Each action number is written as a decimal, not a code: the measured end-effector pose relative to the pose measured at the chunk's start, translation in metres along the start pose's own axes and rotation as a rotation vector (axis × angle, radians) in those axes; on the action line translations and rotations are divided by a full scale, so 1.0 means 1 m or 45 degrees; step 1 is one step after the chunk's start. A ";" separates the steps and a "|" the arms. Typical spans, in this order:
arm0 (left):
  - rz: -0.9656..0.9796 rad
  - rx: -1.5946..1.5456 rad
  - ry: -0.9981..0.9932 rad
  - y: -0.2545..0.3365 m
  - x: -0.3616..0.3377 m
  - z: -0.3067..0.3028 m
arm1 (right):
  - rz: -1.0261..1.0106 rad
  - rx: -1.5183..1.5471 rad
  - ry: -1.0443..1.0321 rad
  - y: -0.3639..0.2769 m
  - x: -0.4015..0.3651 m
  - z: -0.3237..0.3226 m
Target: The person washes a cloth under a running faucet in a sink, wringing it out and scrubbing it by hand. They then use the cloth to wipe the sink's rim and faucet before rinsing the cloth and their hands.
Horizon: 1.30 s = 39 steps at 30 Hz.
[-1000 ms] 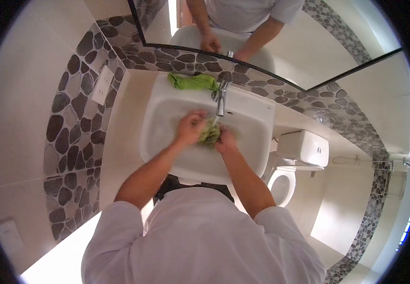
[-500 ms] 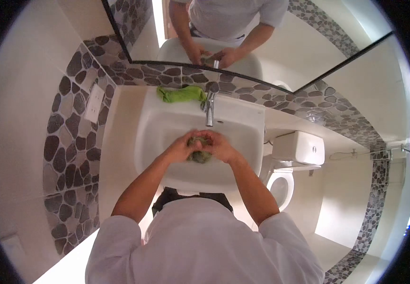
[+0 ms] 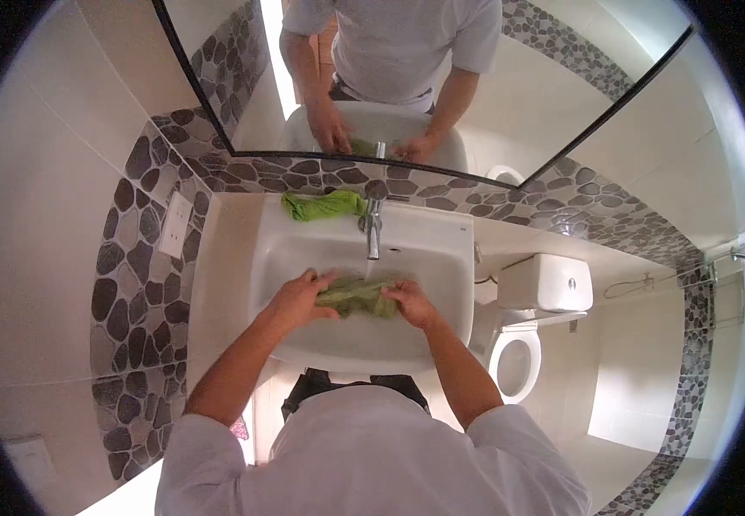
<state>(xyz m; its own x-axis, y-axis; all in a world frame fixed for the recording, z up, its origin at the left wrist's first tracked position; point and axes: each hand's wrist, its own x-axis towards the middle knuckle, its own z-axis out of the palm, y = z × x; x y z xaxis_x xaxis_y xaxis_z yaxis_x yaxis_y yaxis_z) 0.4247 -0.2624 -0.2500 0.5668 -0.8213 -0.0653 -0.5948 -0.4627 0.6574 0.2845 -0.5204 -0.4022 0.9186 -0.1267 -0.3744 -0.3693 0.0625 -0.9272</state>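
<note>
A wet, dull-green cloth [image 3: 357, 298] is stretched sideways over the basin of the white sink [image 3: 303, 348], below the faucet [image 3: 374, 236]. My right hand [image 3: 413, 304] pinches its right end between thumb and fingers. At the cloth's left end is my left hand [image 3: 293, 301], thumb and fingers spread apart around the edge; whether it touches the fabric is hard to see. A faint stream of water appears under the spout. On the back left rim of the sink lies a bright green cloth [image 3: 324, 205], bunched up.
Behind the sink hangs a black-framed mirror [image 3: 407, 77] reflecting my arms and the cloth. To the right stands a white toilet [image 3: 514, 361] with its tank [image 3: 546, 283]. A socket plate [image 3: 174, 225] is on the pebble-patterned left wall.
My hands were close together around the bunched cloth; now they are apart, with the cloth spread out between them. The view has tilted slightly, so the sink appears lower.
</note>
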 end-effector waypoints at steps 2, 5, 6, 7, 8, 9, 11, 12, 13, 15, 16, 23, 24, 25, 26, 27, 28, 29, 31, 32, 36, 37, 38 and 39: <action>-0.118 -0.042 -0.263 -0.013 0.006 0.005 | 0.193 0.690 -0.036 -0.053 -0.021 0.006; -0.279 -0.413 -0.011 -0.007 0.031 0.035 | 0.303 1.326 0.210 -0.040 0.000 0.025; -0.163 -0.514 0.249 -0.008 0.041 0.072 | 0.366 1.380 0.234 -0.037 0.007 0.035; -0.047 -0.612 0.512 0.001 0.046 0.099 | 0.431 1.432 0.256 -0.034 0.013 0.047; -0.145 -0.594 0.544 0.021 0.050 0.113 | 0.490 1.480 0.273 -0.032 0.020 0.052; -0.242 -0.576 0.578 0.044 0.054 0.123 | 0.415 1.554 0.238 -0.027 0.026 0.053; -0.449 -0.478 0.522 0.058 0.058 0.119 | 0.280 1.709 0.175 -0.013 0.026 0.055; -0.553 -0.397 0.432 0.057 0.062 0.112 | 0.321 1.495 0.183 -0.018 0.024 0.055; -0.657 -0.317 0.339 0.055 0.065 0.106 | 0.365 1.280 0.190 -0.023 0.022 0.053; -0.599 -0.086 0.382 0.004 0.069 0.121 | 0.379 0.921 0.124 -0.048 0.015 0.048; -0.586 0.093 0.300 -0.003 0.063 0.105 | 0.355 0.788 0.055 -0.066 0.007 0.044; -0.030 -0.495 0.147 0.004 0.019 0.062 | 0.199 0.600 -0.455 -0.113 -0.018 0.012; -0.111 -0.483 0.020 0.006 0.019 0.058 | 0.155 0.634 -0.523 -0.123 -0.023 0.011; -0.185 -0.510 -0.036 0.006 0.021 0.050 | 0.118 0.470 -0.528 -0.128 -0.028 0.010; -0.257 -0.535 -0.088 0.004 0.024 0.040 | 0.076 0.304 -0.531 -0.132 -0.031 0.008; -0.329 -0.560 -0.140 0.004 0.025 0.031 | 0.036 0.137 -0.534 -0.136 -0.033 0.007; -0.328 -0.592 -0.124 0.007 0.024 0.026 | 0.023 0.013 -0.532 -0.140 -0.035 0.007; -0.328 -0.624 -0.107 0.014 0.022 0.018 | 0.010 -0.111 -0.532 -0.144 -0.036 0.007; -0.337 -0.788 -0.009 0.018 0.018 0.016 | 0.031 -0.175 -0.483 -0.140 -0.037 0.006; -0.344 -0.916 0.074 0.018 0.017 0.018 | 0.063 -0.116 -0.435 -0.134 -0.035 0.005; -0.554 -1.398 0.238 0.003 0.012 0.030 | 0.054 0.032 -0.156 -0.111 -0.031 0.006; -0.512 -0.952 0.258 -0.009 0.008 0.039 | 0.073 0.082 -0.052 -0.104 -0.029 0.010; -0.456 -0.508 0.270 -0.025 0.005 0.051 | 0.090 0.130 0.055 -0.097 -0.027 0.016; -0.385 -0.064 0.283 -0.027 0.006 0.051 | 0.100 0.174 0.164 -0.099 -0.024 0.021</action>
<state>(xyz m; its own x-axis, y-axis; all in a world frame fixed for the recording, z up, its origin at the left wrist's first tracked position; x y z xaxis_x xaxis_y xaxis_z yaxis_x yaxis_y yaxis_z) 0.4148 -0.2717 -0.3067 0.8258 -0.5548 -0.1011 -0.3557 -0.6516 0.6700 0.3022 -0.5030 -0.3013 0.8589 -0.2409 -0.4520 -0.4086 0.2099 -0.8883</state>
